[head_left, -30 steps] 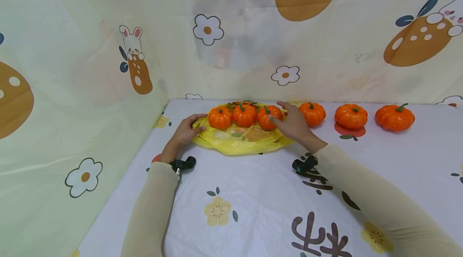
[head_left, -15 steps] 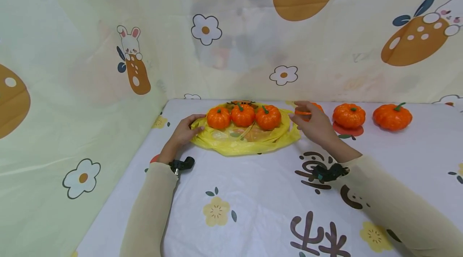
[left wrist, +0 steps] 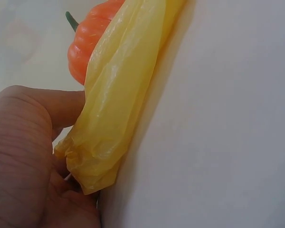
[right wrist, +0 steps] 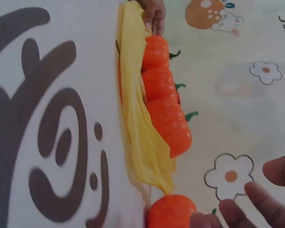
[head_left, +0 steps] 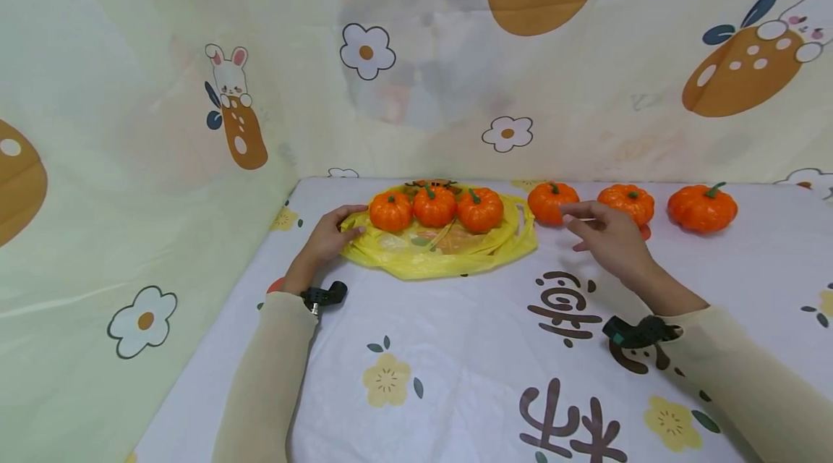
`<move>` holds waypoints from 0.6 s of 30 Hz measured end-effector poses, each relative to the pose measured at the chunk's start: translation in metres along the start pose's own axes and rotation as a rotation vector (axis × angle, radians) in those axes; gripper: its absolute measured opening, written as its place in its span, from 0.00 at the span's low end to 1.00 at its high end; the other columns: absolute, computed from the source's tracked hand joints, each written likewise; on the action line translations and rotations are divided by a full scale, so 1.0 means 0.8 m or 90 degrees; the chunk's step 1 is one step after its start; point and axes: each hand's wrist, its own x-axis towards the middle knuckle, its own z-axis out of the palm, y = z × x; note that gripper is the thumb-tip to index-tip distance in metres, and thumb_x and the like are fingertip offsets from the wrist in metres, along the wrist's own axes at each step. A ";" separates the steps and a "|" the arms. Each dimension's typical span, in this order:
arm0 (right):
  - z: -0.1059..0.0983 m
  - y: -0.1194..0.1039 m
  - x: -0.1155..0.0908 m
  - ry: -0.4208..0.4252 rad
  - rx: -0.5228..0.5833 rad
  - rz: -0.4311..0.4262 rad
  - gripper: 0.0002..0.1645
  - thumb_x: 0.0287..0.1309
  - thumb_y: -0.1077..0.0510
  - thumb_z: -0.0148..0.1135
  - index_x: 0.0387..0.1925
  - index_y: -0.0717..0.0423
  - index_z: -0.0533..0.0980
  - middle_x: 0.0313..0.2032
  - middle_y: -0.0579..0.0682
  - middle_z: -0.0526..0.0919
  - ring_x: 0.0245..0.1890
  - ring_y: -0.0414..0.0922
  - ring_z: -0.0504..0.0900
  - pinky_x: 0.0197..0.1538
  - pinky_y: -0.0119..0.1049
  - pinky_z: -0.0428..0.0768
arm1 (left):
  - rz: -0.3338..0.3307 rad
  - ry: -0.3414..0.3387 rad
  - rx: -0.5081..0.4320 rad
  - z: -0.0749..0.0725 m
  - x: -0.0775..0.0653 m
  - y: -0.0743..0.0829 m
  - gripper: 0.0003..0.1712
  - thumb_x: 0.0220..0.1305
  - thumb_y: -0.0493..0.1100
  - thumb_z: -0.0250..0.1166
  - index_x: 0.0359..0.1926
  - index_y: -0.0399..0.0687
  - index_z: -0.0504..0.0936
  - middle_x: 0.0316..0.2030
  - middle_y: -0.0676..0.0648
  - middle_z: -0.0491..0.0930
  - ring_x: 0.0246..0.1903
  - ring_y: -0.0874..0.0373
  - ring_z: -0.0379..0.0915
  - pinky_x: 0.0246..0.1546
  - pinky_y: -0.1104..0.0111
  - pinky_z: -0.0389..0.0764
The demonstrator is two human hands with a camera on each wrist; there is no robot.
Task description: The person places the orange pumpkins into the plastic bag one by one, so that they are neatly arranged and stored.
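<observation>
A yellow plastic bag (head_left: 416, 262) lies spread on the table, with three small orange pumpkins (head_left: 480, 211) in a row on it. My left hand (head_left: 327, 239) holds the bag's left end; the left wrist view shows the crumpled plastic (left wrist: 102, 147) between thumb and fingers. To the right of the bag, my right hand (head_left: 608, 239) hovers with relaxed, spread fingers and nothing in them. It is nearest to a loose pumpkin (head_left: 549, 201) beside the bag and partly covers a second pumpkin (head_left: 630, 200).
A third loose pumpkin (head_left: 703, 208) with a green stem stands farther right, near the back wall. Patterned cloth (head_left: 416, 87) hangs behind and on the left. The printed white tablecloth (head_left: 468, 347) covers the table.
My right hand has moved right, away from the pumpkins on the bag, past the first loose pumpkin, which shows again. My left hand stays at the bag's left end.
</observation>
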 end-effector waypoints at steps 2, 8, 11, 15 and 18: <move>-0.009 0.003 0.000 0.021 0.007 -0.008 0.33 0.70 0.38 0.50 0.63 0.55 0.72 0.58 0.60 0.76 0.37 0.46 0.85 0.40 0.32 0.84 | -0.003 0.002 -0.003 0.000 -0.001 0.001 0.25 0.67 0.41 0.63 0.65 0.55 0.74 0.69 0.47 0.68 0.72 0.49 0.58 0.74 0.53 0.58; -0.036 0.015 0.003 0.100 0.043 0.000 0.30 0.69 0.38 0.51 0.62 0.53 0.73 0.53 0.51 0.76 0.36 0.31 0.79 0.37 0.22 0.82 | -0.002 -0.001 0.000 0.000 -0.004 0.004 0.25 0.67 0.41 0.62 0.65 0.54 0.74 0.70 0.46 0.68 0.73 0.49 0.56 0.75 0.54 0.57; -0.053 0.022 0.006 0.138 0.069 0.037 0.30 0.69 0.37 0.50 0.63 0.49 0.72 0.56 0.46 0.74 0.43 0.32 0.75 0.38 0.17 0.79 | -0.001 -0.001 0.004 0.000 -0.005 0.003 0.25 0.67 0.41 0.62 0.65 0.54 0.74 0.70 0.47 0.67 0.73 0.49 0.56 0.75 0.54 0.58; -0.081 0.032 0.012 0.188 0.108 0.089 0.30 0.69 0.37 0.49 0.66 0.44 0.71 0.54 0.37 0.75 0.43 0.31 0.73 0.37 0.15 0.78 | 0.001 -0.001 0.012 -0.001 -0.005 0.003 0.26 0.68 0.42 0.62 0.66 0.54 0.73 0.70 0.47 0.67 0.73 0.49 0.57 0.74 0.53 0.58; -0.110 0.041 0.016 0.238 0.135 0.131 0.28 0.69 0.38 0.49 0.66 0.39 0.72 0.45 0.27 0.73 0.41 0.30 0.71 0.35 0.14 0.76 | 0.004 -0.002 0.014 -0.002 -0.005 0.002 0.26 0.68 0.42 0.62 0.66 0.54 0.73 0.70 0.46 0.67 0.72 0.49 0.57 0.74 0.53 0.58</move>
